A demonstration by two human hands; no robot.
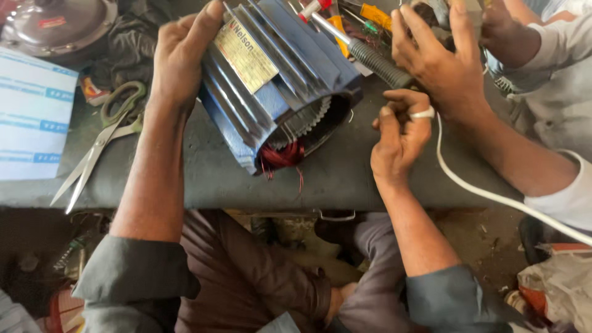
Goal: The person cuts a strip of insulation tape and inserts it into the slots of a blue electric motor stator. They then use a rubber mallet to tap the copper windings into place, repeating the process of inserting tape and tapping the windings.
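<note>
Resting tilted on the grey surface [345,179], mid-width, the blue finned motor housing [277,86] is gripped by the left hand [182,61]; the right hand [398,139] pinches a white cable [493,196]. Scissors [102,142] lie leftward.

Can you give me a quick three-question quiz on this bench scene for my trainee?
1. True or false: the left hand grips the blue finned motor housing on its upper side.
2. What does the right hand pinch? A) the scissors B) the white cable C) a yellow screwdriver
3. What shows inside the housing's open end?

Key:
1. True.
2. B, the white cable, which trails off to the right; the scissors lie untouched on the grey bench, left of the left forearm.
3. Reddish copper windings, with loose strands hanging out, below the ridged metal core.

A second person's hand reaches in at upper right.
</note>
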